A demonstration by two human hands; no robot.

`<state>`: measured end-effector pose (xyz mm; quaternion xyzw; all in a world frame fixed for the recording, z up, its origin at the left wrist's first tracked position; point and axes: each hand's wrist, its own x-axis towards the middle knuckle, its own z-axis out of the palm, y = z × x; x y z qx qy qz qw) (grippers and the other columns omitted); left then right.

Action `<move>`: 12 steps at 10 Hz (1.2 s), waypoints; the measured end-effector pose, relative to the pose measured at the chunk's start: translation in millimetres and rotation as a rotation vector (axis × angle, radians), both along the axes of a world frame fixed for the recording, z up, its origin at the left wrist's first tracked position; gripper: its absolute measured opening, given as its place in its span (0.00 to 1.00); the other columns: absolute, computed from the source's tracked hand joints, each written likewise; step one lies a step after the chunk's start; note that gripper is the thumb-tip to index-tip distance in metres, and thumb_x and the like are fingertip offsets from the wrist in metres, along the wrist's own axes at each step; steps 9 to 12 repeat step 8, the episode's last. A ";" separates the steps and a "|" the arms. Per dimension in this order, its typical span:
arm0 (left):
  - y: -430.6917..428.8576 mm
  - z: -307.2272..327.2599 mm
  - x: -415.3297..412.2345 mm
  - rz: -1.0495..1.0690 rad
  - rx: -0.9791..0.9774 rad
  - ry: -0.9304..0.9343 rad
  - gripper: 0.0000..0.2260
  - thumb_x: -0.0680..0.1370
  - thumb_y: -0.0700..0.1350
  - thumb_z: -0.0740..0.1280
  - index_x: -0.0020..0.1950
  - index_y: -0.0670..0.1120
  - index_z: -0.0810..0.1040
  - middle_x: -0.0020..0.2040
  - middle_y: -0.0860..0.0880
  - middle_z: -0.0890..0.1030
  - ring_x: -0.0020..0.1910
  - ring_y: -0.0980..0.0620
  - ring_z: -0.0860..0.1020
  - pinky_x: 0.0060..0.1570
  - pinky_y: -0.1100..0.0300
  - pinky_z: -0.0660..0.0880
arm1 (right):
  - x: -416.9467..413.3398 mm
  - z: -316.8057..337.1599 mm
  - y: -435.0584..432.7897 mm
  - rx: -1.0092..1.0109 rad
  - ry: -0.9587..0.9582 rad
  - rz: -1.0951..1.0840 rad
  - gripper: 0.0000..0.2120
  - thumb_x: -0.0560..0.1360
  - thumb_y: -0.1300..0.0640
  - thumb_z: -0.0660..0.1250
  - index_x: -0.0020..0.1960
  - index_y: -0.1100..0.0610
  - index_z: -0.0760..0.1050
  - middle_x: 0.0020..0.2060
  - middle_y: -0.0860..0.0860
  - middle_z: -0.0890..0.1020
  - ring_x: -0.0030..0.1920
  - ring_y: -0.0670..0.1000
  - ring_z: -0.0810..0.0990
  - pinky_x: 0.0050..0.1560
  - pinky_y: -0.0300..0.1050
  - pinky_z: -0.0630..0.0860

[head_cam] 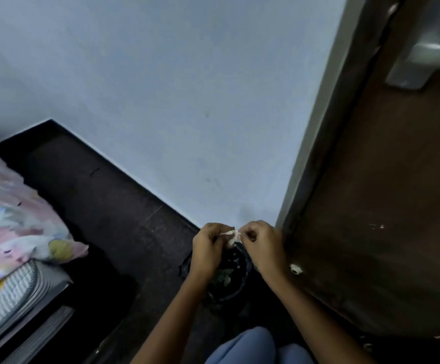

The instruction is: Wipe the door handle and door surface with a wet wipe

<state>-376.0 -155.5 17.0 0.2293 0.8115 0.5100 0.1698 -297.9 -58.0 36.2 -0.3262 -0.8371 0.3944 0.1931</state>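
Observation:
A small crumpled white wet wipe (233, 236) is pinched between my left hand (208, 248) and my right hand (262, 244), low in the view. Both hands are held close together directly over a dark bin (230, 279) lined with a black bag that holds scraps. The dark brown door (387, 206) fills the right side. Its silver handle (421, 64) sits at the upper right, blurred. The hands are well below the handle and just left of the door's edge.
A pale blue wall (174, 88) takes up the middle. Dark floor (103, 206) runs along it. A bed with a pastel patterned cover (11, 214) stands at the left. My light blue trouser knee (245, 348) shows at the bottom. The grey door frame (316, 122) borders the door.

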 end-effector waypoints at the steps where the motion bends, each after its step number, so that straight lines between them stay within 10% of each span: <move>1: -11.0 -39.7 -13.5 0.044 -0.140 0.027 0.10 0.77 0.34 0.66 0.51 0.44 0.84 0.43 0.53 0.78 0.40 0.63 0.75 0.39 0.80 0.68 | -22.4 -40.1 -5.5 0.003 -0.121 0.092 0.03 0.71 0.66 0.67 0.42 0.61 0.79 0.42 0.56 0.83 0.44 0.55 0.80 0.45 0.51 0.76; 4: -9.8 -114.8 -33.4 0.210 -0.250 -0.163 0.02 0.77 0.39 0.68 0.45 0.43 0.80 0.38 0.52 0.80 0.36 0.61 0.76 0.36 0.73 0.70 | -62.7 -116.2 -16.0 -0.074 -0.312 0.201 0.08 0.75 0.69 0.60 0.49 0.66 0.77 0.50 0.60 0.75 0.48 0.59 0.76 0.48 0.52 0.74; 6: -11.2 -140.8 -39.5 0.187 -0.358 -0.239 0.15 0.82 0.44 0.60 0.68 0.41 0.74 0.68 0.44 0.74 0.66 0.49 0.72 0.60 0.66 0.66 | -75.1 -131.0 -4.3 -0.175 -0.425 0.288 0.16 0.78 0.68 0.56 0.64 0.64 0.72 0.62 0.62 0.74 0.62 0.60 0.72 0.60 0.46 0.67; 8: -28.7 -157.1 -38.6 0.169 -0.648 -0.080 0.22 0.83 0.45 0.58 0.76 0.46 0.60 0.78 0.47 0.56 0.75 0.46 0.59 0.70 0.52 0.60 | -51.4 -146.4 19.6 -0.361 -0.475 0.182 0.18 0.80 0.66 0.53 0.66 0.60 0.71 0.64 0.60 0.74 0.41 0.48 0.76 0.47 0.43 0.74; 12: -28.7 -157.1 -38.6 0.169 -0.648 -0.080 0.22 0.83 0.45 0.58 0.76 0.46 0.60 0.78 0.47 0.56 0.75 0.46 0.59 0.70 0.52 0.60 | -51.4 -146.4 19.6 -0.361 -0.475 0.182 0.18 0.80 0.66 0.53 0.66 0.60 0.71 0.64 0.60 0.74 0.41 0.48 0.76 0.47 0.43 0.74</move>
